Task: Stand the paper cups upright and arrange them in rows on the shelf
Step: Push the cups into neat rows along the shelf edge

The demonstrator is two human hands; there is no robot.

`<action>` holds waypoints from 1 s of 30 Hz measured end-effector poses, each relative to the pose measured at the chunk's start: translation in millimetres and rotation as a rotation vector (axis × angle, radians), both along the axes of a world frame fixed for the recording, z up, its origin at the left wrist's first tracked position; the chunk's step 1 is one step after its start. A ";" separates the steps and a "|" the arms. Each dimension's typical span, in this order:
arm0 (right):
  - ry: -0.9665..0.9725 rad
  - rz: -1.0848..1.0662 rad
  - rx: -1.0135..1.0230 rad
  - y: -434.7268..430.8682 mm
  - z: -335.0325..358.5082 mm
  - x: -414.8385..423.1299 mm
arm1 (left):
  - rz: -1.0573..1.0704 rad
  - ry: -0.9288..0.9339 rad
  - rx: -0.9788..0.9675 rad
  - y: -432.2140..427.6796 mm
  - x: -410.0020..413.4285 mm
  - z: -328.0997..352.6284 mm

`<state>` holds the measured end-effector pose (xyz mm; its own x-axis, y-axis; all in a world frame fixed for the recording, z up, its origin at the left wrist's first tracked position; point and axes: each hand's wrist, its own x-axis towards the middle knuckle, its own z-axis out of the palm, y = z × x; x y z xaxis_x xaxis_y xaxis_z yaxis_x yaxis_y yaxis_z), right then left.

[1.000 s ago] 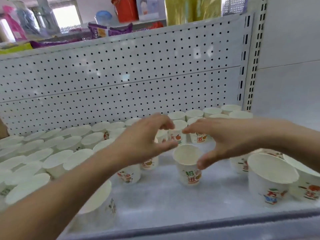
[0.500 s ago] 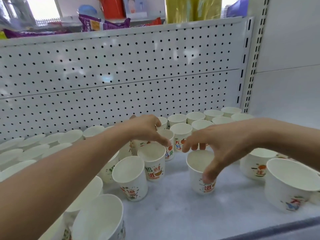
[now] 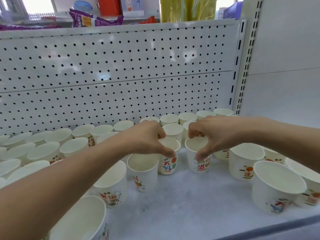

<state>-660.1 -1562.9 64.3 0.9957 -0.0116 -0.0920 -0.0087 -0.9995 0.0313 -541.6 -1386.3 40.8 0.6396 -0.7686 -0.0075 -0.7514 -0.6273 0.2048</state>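
Back from the shelf (image 3: pixel 181 205) front edge, left hand (image 3: pixel 145 137) pinches a cup (image 3: pixel 168 164) at its rim; right hand (image 3: pixel 216 134) pinches a second cup (image 3: pixel 199 164). Light, likely crushable: grip rims gently.

One wide-angle camera, worn on the head, looks forward and down at the shelf (image 3: pixel 181 205) from close above its front edge, facing the pegboard (image 3: pixel 121 75); the left hand (image 3: pixel 145 137) and right hand (image 3: pixel 220 134) sit mid-frame.

I count two hands, left hand (image 3: pixel 145 141) and right hand (image 3: pixel 220 134). Paper cups (image 3: pixel 143 174): thirty-odd, left edge too blurred for an exact number. One purple bag (image 3: pixel 93 19) up top.
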 end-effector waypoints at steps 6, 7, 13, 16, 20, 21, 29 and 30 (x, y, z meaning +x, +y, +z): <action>-0.032 0.008 0.006 -13.9 -3.5 4.3 | 0.042 -0.008 -0.075 -11.5 -13.2 -4.4; -0.043 0.008 0.008 -14.9 -4.6 5.3 | 0.046 -0.005 -0.086 -13.2 -14.4 -5.2; -0.094 0.004 0.014 -20.6 -7.3 7.5 | 0.123 -0.006 -0.118 -18.3 -19.7 -3.4; -0.107 0.000 -0.003 -21.3 -9.1 8.3 | 0.139 -0.017 -0.137 -17.0 -20.7 -4.1; -0.142 -0.007 -0.067 -19.7 -10.3 6.0 | 0.160 -0.026 -0.164 -8.0 -25.7 0.5; -0.158 -0.001 -0.080 -18.1 -9.2 4.4 | 0.162 -0.038 -0.179 -2.4 -27.8 5.0; -0.176 0.304 0.119 31.3 -0.3 2.9 | 0.235 -0.002 -0.190 90.5 -44.7 40.0; -0.160 0.341 0.139 42.2 -1.1 6.8 | 0.268 -0.015 -0.143 100.3 -46.0 38.7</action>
